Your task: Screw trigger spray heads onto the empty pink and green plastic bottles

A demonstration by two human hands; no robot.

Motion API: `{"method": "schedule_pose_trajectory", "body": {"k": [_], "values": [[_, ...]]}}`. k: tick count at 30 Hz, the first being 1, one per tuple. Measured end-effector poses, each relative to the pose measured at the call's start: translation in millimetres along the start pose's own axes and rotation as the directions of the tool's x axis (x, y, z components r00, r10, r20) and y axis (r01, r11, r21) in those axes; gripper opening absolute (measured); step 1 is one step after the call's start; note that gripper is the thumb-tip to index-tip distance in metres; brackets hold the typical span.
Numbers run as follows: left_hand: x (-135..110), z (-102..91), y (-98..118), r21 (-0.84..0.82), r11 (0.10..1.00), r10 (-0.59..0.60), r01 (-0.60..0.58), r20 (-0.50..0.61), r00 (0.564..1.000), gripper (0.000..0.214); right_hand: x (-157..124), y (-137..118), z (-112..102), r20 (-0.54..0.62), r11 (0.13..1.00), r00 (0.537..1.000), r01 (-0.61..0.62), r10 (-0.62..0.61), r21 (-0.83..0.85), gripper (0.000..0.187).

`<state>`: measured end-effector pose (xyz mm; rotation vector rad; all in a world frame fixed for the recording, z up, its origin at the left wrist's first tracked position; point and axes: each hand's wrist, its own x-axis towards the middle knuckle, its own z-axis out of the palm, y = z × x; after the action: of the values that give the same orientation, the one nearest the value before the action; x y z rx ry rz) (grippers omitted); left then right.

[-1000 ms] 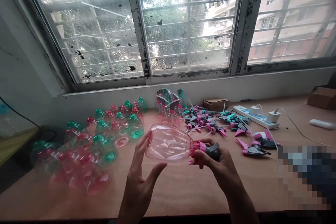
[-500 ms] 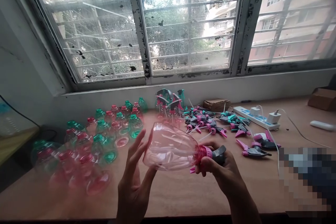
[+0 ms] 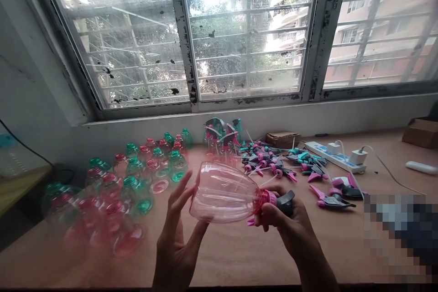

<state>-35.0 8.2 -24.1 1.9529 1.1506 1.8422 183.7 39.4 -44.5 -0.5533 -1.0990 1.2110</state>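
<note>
A clear pink spray bottle is held on its side above the table, its base to the left and its neck to the right. My right hand is closed round the pink collar and dark grey head of its spray trigger. A pink lever tip shows below my right fingers. My left hand supports the bottle's base end, with the thumb at its lower edge and the other fingers stretched along the base. The trigger head appears seated on the neck; how tightly, I cannot tell.
Several pink and green bottles without tops stand at left. Bottles with triggers stand by the wall. Loose trigger heads lie in a pile at centre right. A power strip, cardboard box and blurred patch are further right.
The bottle's base and my left hand have shifted slightly right. Highlights on the bottle have changed a little. My right hand keeps the same grip on the trigger head.
</note>
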Motion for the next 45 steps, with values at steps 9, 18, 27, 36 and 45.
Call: {"method": "schedule_pose_trajectory", "body": {"k": [9, 18, 27, 36, 45], "values": [[5, -0.2, 2, 0.094, 0.995, -0.034, 0.034, 0.000, 0.999, 0.052, -1, -6, 5, -0.030, 0.985, 1.000, 0.004, -0.009, -0.172, 0.032], [-1, -7.8, -10, 0.086, 0.995, -0.058, 0.055, 0.030, 0.998, 0.066, 0, -1, 5, -0.014, 0.996, 1.000, -0.025, 0.024, -0.087, 0.031], [0, -1.9, 0, 0.018, 0.999, -0.026, 0.027, -0.029, 0.999, 0.049, -1, 0, -1, 0.012, 0.994, 1.000, -0.001, 0.003, -0.109, 0.032], [2, 1.9, -10, 0.083, 0.976, -0.197, 0.199, -0.035, 0.980, 0.057, 3, 0, 4, -0.075, 0.985, 0.996, 0.029, -0.042, -0.168, 0.034], [5, 3.7, -4, 0.081, 0.996, -0.030, 0.038, -0.101, 0.994, 0.041, 2, 0, 0, -0.067, 0.998, 0.998, 0.003, -0.008, -0.062, 0.033]]}}
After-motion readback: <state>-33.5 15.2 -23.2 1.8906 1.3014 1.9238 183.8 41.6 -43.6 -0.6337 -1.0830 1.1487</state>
